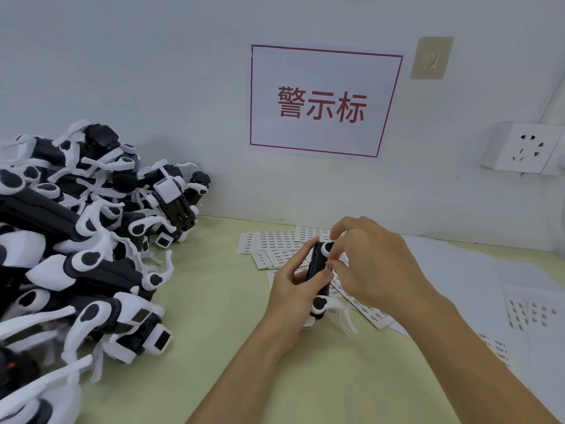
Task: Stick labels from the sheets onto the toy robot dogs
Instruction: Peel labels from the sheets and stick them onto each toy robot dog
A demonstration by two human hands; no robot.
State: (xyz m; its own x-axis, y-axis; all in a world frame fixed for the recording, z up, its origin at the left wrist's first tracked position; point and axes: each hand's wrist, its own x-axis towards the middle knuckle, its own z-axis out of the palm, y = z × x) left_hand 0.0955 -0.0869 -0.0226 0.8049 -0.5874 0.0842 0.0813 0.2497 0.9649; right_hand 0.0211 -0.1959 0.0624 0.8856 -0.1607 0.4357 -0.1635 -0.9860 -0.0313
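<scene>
Left grip [295, 281] clamps the black toy robot dog [318, 280] upright above the counter [214, 301], right grip [367, 270] pinches at its upper side, label sheets [275, 244] lie just beyond, and a dog pile [76, 240] is well left.

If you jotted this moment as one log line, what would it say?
left hand: grips black-and-white toy robot dog | right hand: fingertips press on its side | white printed label sheets: underneath | dog pile: left

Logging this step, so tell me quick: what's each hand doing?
Left hand: grips the toy robot dog.
Right hand: pinches at the same dog's side.
</scene>
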